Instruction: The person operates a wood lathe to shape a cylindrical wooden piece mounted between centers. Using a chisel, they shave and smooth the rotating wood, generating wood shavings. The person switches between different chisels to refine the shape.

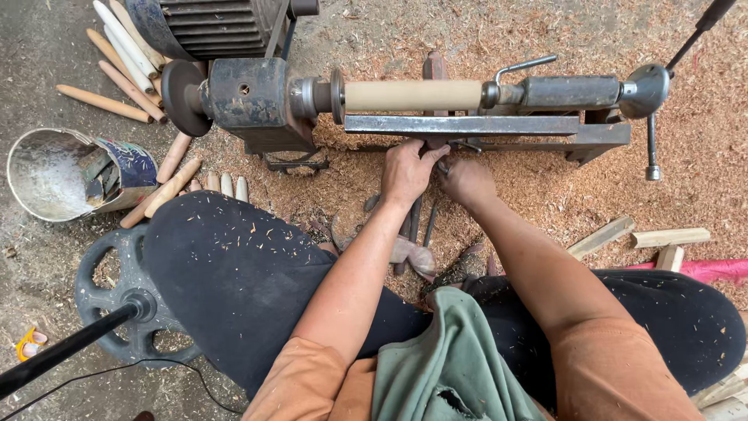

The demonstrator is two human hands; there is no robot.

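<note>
A pale wooden cylinder (413, 95) is mounted across a small metal lathe (257, 97), between its headstock and tailstock (573, 91). A flat steel tool rest bar (460, 124) runs just below it. My left hand (407, 171) reaches under the bar, fingers curled against its lower edge. My right hand (466, 181) is beside it, fingers closed near a small fitting under the bar; what it grips is hidden. Several dark turning tools (417, 226) lie in the sawdust below my hands.
Turned wooden sticks (125, 70) lie at the upper left and by my knee. A metal bucket (54, 173) lies tipped at left. A weight plate on a bar (128, 300) sits lower left. Wood offcuts (639, 235) lie at right. Sawdust covers the ground.
</note>
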